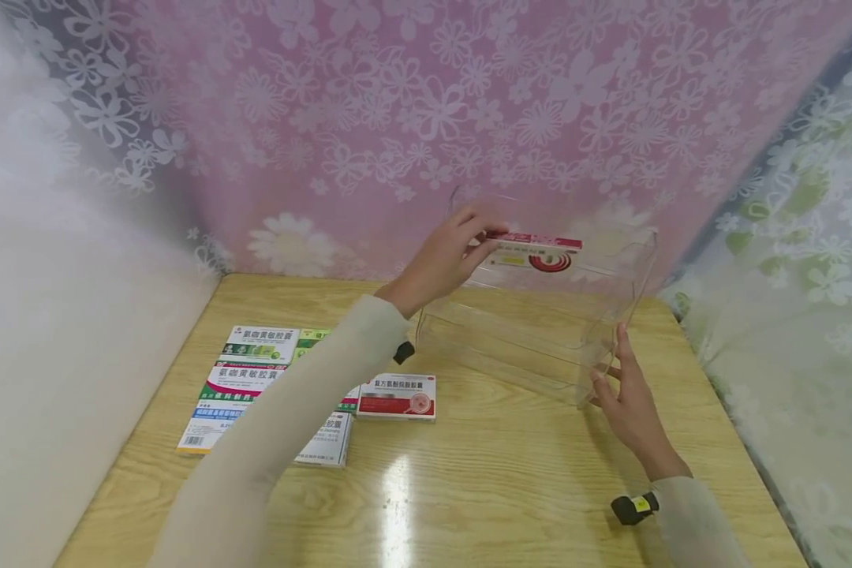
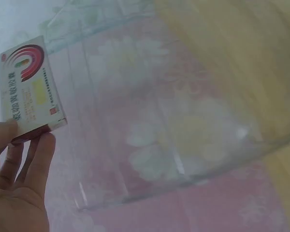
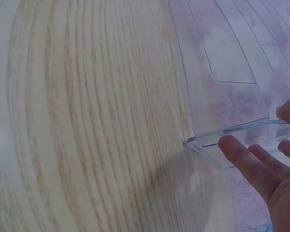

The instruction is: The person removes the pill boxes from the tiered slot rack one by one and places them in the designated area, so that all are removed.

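My left hand (image 1: 440, 260) pinches a white medicine box (image 2: 33, 94) with a red edge between thumb and fingers. The box is at the upper part of a clear plastic tiered rack (image 1: 514, 345), seen through or against its transparent panels. In the left wrist view, red arcs and a yellow patch show on the box's face. My right hand (image 1: 632, 410) grips the rack's right side panel near its lower front corner, thumb on one side and fingers (image 3: 249, 164) on the other. The rack stands on the wooden table, its steps facing me.
Several medicine boxes lie flat on the left of the wooden table (image 1: 497, 481), including a red and white box (image 1: 397, 397) and a green and white one (image 1: 259, 345). Behind the table hangs a pink flowered curtain (image 1: 369, 118); pale sheets flank both sides.
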`<action>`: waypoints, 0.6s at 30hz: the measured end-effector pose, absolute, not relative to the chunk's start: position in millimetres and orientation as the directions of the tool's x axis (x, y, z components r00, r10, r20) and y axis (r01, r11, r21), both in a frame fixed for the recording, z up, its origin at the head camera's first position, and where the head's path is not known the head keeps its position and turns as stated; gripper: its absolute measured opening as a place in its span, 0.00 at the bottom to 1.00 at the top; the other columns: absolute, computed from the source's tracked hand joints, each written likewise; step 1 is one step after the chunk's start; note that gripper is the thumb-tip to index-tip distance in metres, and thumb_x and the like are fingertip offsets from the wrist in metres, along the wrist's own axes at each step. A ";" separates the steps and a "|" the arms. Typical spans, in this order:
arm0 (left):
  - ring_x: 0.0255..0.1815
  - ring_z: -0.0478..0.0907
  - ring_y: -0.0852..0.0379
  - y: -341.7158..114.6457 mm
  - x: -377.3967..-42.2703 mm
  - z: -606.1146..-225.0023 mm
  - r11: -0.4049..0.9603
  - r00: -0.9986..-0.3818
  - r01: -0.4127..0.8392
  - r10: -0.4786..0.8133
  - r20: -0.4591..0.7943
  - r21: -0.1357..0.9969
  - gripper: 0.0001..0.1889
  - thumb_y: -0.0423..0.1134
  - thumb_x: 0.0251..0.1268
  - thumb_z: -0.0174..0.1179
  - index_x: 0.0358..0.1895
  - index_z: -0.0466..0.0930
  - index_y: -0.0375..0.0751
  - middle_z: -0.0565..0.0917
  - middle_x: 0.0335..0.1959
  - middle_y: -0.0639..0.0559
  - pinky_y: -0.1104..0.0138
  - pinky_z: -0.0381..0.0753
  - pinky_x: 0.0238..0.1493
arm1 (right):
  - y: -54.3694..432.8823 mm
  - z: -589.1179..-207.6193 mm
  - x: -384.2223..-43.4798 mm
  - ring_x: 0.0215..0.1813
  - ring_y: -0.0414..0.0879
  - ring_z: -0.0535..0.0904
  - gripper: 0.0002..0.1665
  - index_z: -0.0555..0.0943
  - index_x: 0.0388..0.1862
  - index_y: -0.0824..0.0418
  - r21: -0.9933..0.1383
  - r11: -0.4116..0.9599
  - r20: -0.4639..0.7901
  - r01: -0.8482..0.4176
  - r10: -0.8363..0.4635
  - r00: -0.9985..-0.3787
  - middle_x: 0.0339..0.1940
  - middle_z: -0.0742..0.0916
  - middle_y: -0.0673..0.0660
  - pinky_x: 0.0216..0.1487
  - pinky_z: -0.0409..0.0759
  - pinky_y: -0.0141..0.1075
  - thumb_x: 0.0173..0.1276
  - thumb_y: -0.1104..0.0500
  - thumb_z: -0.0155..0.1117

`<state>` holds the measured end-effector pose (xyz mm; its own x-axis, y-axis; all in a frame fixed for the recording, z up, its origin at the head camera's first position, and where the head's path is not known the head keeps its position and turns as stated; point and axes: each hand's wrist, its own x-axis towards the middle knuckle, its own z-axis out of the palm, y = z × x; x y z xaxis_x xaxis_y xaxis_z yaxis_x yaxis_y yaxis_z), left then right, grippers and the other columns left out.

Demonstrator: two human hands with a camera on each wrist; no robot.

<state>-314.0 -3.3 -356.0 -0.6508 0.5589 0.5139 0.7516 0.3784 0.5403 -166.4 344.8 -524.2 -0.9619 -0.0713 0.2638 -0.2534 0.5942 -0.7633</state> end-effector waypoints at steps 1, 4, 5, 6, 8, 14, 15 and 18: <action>0.58 0.82 0.56 -13.1 -309.4 -361.8 0.381 -0.665 0.736 0.562 0.491 0.560 0.15 0.40 0.87 0.58 0.68 0.83 0.44 0.81 0.62 0.49 0.72 0.84 0.62 | 344.4 -524.2 -166.4 0.70 0.83 0.71 0.56 0.31 0.93 0.41 -0.762 0.596 0.264 -0.253 -0.072 -0.962 0.90 0.53 0.74 0.39 0.94 0.44 0.87 0.65 0.56; 0.57 0.83 0.56 -42.5 -294.5 -380.3 0.404 -0.712 0.679 0.566 0.415 0.613 0.13 0.40 0.86 0.60 0.66 0.84 0.46 0.81 0.58 0.50 0.67 0.86 0.60 | 344.0 -524.3 -166.2 0.70 0.84 0.71 0.56 0.30 0.93 0.40 -0.762 0.598 0.256 -0.248 -0.074 -0.964 0.89 0.52 0.75 0.39 0.94 0.43 0.88 0.64 0.55; 0.56 0.83 0.56 -51.8 -289.3 -387.4 0.413 -0.728 0.657 0.564 0.390 0.631 0.13 0.40 0.86 0.60 0.65 0.85 0.47 0.81 0.57 0.51 0.66 0.87 0.59 | 344.2 -524.4 -165.9 0.71 0.84 0.70 0.55 0.30 0.93 0.40 -0.762 0.598 0.254 -0.248 -0.075 -0.964 0.89 0.52 0.75 0.39 0.94 0.44 0.88 0.64 0.55; 0.56 0.83 0.56 -61.3 -284.0 -394.1 0.427 -0.745 0.633 0.560 0.361 0.646 0.13 0.41 0.86 0.61 0.64 0.86 0.48 0.81 0.56 0.51 0.65 0.87 0.58 | 344.5 -524.6 -165.7 0.71 0.84 0.70 0.55 0.30 0.93 0.40 -0.761 0.600 0.251 -0.246 -0.077 -0.965 0.89 0.52 0.75 0.39 0.94 0.44 0.88 0.63 0.54; 0.56 0.83 0.56 -79.5 -273.4 -406.4 0.457 -0.778 0.581 0.554 0.295 0.674 0.13 0.42 0.85 0.61 0.64 0.86 0.50 0.81 0.56 0.52 0.62 0.88 0.55 | 344.9 -524.9 -165.4 0.71 0.85 0.70 0.55 0.30 0.93 0.40 -0.762 0.599 0.247 -0.245 -0.080 -0.966 0.89 0.51 0.75 0.40 0.94 0.44 0.89 0.62 0.54; 0.56 0.82 0.55 -129.6 -244.0 -436.3 0.546 -0.823 0.428 0.564 0.061 0.720 0.12 0.43 0.85 0.62 0.63 0.86 0.56 0.81 0.59 0.54 0.58 0.87 0.52 | 345.1 -527.1 -165.0 0.70 0.84 0.71 0.55 0.30 0.93 0.38 -0.755 0.607 0.255 -0.248 -0.077 -0.964 0.89 0.51 0.74 0.39 0.93 0.39 0.88 0.63 0.53; 0.56 0.82 0.55 -137.3 -239.2 -440.6 0.554 -0.817 0.410 0.577 0.021 0.724 0.12 0.42 0.85 0.62 0.63 0.86 0.56 0.81 0.59 0.54 0.58 0.87 0.53 | 344.9 -527.5 -165.2 0.70 0.84 0.71 0.55 0.30 0.93 0.38 -0.754 0.607 0.258 -0.250 -0.077 -0.963 0.90 0.51 0.74 0.39 0.93 0.38 0.88 0.63 0.53; 0.57 0.82 0.55 -158.3 -226.4 -456.9 0.566 -0.781 0.376 0.619 -0.077 0.734 0.10 0.41 0.84 0.63 0.61 0.85 0.54 0.83 0.57 0.54 0.56 0.86 0.56 | 344.4 -527.9 -166.1 0.70 0.84 0.71 0.54 0.30 0.93 0.38 -0.754 0.604 0.265 -0.258 -0.080 -0.961 0.90 0.50 0.73 0.39 0.93 0.36 0.88 0.64 0.53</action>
<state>-226.4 -158.3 -456.9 -0.7815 0.6191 -0.0772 0.3756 0.5656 0.7342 -166.1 344.4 -527.9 -0.9609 -0.0801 0.2651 -0.2583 0.6042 -0.7538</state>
